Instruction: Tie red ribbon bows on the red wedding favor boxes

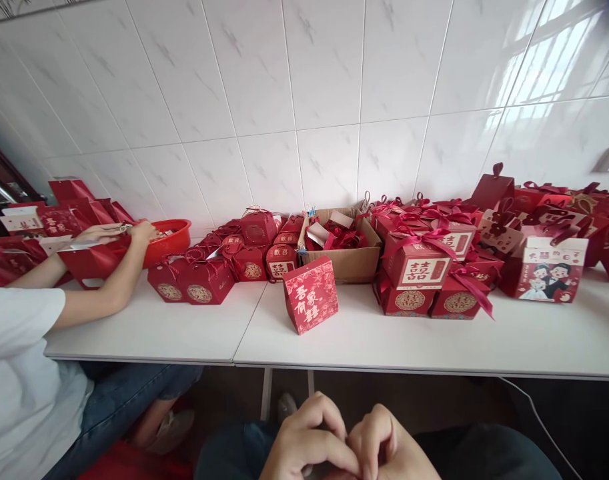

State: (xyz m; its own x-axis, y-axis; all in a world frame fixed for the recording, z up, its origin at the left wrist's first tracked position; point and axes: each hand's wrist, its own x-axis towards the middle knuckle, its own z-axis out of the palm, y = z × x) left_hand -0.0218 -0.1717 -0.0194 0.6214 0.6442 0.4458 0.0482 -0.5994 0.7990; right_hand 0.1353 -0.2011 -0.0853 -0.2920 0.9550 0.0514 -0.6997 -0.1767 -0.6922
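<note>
Low in front of my lap, my left hand (pixel 311 440) and my right hand (pixel 387 443) meet, with their fingers curled and the fingertips pressed together. What they pinch, if anything, is hidden behind the fingers. Nearest to them on the white table (pixel 284 350) stands a red gift box (pixel 311 295) with pale characters and a sloped top, upright and apart from my hands. Behind it sits a cardboard box (pixel 351 265) with dark red ribbons and white cards inside.
Stacked red boxes with ribbon bows (pixel 417 267) stand right of centre, near a box with a cartoon couple (pixel 549 273). More corded red boxes (pixel 199 283) line the left. A co-worker (pixel 19 373) at far left reaches to a red basin (pixel 169 247). A tiled wall (pixel 324 80) rises behind.
</note>
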